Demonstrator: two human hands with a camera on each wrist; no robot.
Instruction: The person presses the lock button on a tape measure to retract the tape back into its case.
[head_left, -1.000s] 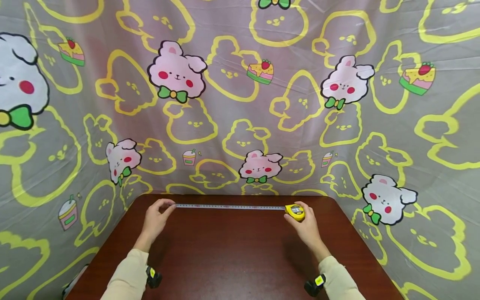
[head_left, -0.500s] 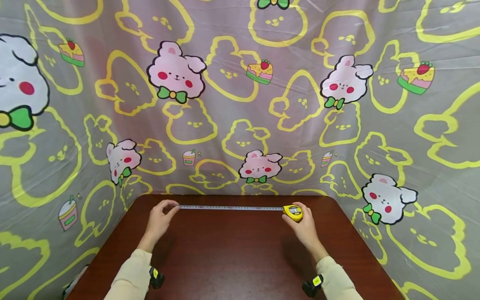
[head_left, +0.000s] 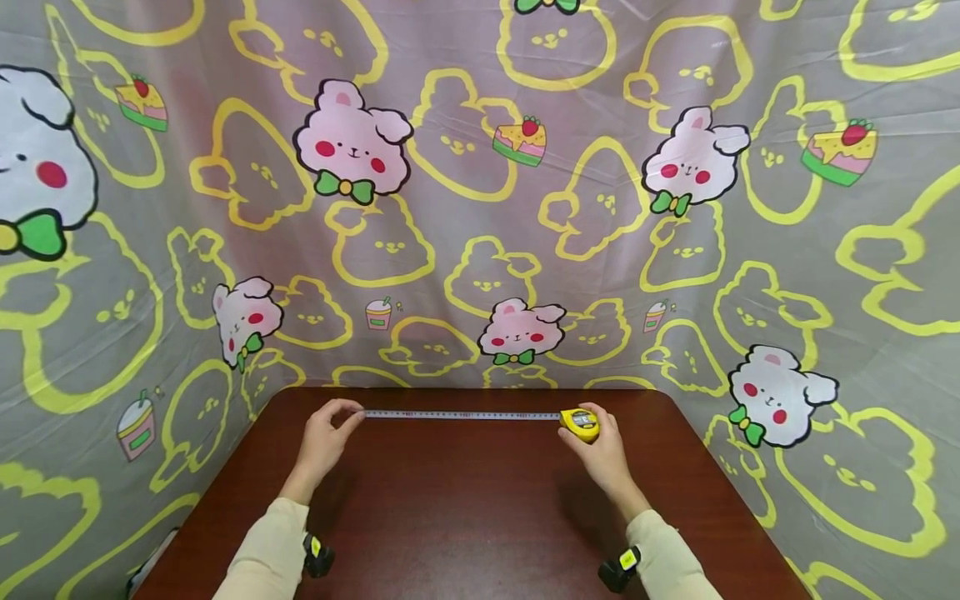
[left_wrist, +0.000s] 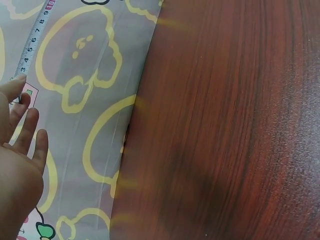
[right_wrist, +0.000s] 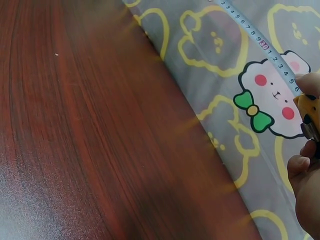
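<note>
A yellow tape measure is gripped in my right hand, over the far right part of the table. From its case a pale blade runs out straight to the left, level above the tabletop. The blade's free end is pinched between thumb and index finger of my left hand. In the left wrist view the blade shows low numbers close to the fingertips, while the other fingers of the left hand are spread. The right wrist view catches the blade entering the case past the thirties.
The brown wooden table reaches back to a grey cloth curtain with printed cartoon animals, which encloses the back and both sides. A small black device sits at the left wrist, another black device at the right.
Both hands have drawn a little closer together, the left moving right and the right moving left. The visible stretch of blade between them is shorter.
</note>
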